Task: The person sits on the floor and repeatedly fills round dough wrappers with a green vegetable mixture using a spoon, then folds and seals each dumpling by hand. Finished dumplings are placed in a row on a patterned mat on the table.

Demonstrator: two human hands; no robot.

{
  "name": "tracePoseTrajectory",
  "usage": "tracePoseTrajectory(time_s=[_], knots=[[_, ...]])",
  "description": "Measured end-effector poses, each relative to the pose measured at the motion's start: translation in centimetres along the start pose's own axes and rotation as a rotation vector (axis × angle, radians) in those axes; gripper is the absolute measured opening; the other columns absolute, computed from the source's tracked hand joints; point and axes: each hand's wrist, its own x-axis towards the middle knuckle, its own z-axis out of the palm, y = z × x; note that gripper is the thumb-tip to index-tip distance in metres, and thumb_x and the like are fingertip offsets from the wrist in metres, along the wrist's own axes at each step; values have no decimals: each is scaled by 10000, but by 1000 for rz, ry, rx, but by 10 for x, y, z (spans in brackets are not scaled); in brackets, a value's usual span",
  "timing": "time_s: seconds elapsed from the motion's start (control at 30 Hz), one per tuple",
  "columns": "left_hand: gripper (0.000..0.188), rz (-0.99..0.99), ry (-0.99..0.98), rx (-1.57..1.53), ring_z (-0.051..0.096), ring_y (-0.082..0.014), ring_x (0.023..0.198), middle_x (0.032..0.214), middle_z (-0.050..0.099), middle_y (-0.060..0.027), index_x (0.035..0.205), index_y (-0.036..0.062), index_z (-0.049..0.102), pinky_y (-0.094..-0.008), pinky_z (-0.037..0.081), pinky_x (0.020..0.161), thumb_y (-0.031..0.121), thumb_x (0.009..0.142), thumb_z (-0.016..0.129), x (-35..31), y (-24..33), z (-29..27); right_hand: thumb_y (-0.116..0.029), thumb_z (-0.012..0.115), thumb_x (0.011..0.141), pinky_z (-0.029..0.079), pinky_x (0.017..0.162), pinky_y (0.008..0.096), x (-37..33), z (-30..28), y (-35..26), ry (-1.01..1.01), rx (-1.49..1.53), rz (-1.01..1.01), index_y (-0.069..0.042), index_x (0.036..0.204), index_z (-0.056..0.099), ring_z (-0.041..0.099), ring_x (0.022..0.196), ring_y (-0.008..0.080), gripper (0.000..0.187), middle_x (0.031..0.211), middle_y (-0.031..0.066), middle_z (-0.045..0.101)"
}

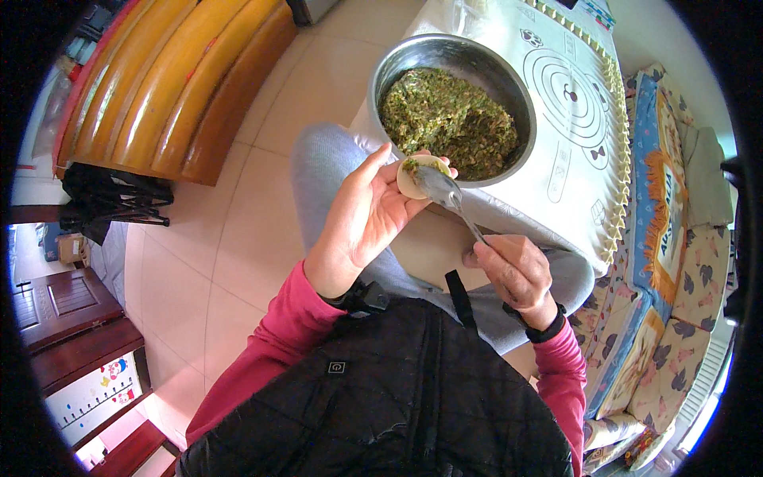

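Note:
My left hand (369, 208) is palm up, with a round, pale dumpling wrapper (405, 189) resting on its curled fingers. A bit of green filling (412, 164) shows at the wrapper's upper side. In my right hand (517, 274) is the handle of a metal spoon (439, 189), its bowl pressed against the wrapper and partly covering it. Just beyond both hands stands a large steel bowl (520, 159), holding chopped green and brown filling (445, 115) with a hollow scooped toward its right side.
The bowl stands on a table with a white patterned cover (556, 151), edged by a ruffled trim (618, 159). A sofa with patterned covers (691, 262) runs along the right. At the upper left is a curved yellow-brown wooden piece (175, 79) above the tiled floor (238, 230).

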Motion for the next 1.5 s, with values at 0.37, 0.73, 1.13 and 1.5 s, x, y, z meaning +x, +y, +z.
tracePoseTrajectory(time_s=[0.37,0.73,1.13,1.5], knots=[[538,114,83,101,550,-281,1176,1284,532,-243,1295,-115,428,-383,432,1048,345,1018,406,6,-12,-6,95,690,689,529,627,319,8,-25,-5,102,2,167,29,973,684,640,744,235,292,897,128,643],[492,23,17,60,576,-264,1131,1226,563,-221,1271,-95,449,-405,490,978,330,1026,405,7,-10,-13,49,671,711,525,626,306,17,-30,-1,-61,31,43,29,1013,688,635,722,222,303,901,120,643],[478,35,33,164,569,-253,1142,1282,545,-155,1291,-40,454,-404,491,975,353,1024,405,7,-23,-16,-60,596,930,434,514,201,40,-21,-15,249,566,994,55,1009,677,545,573,67,162,733,65,645],[493,41,13,143,579,-257,1127,1190,585,-184,1270,-47,462,-397,478,985,375,1019,410,11,-28,-22,-83,582,943,438,506,211,51,-29,-16,281,504,941,43,1004,676,546,567,70,168,715,60,637]])
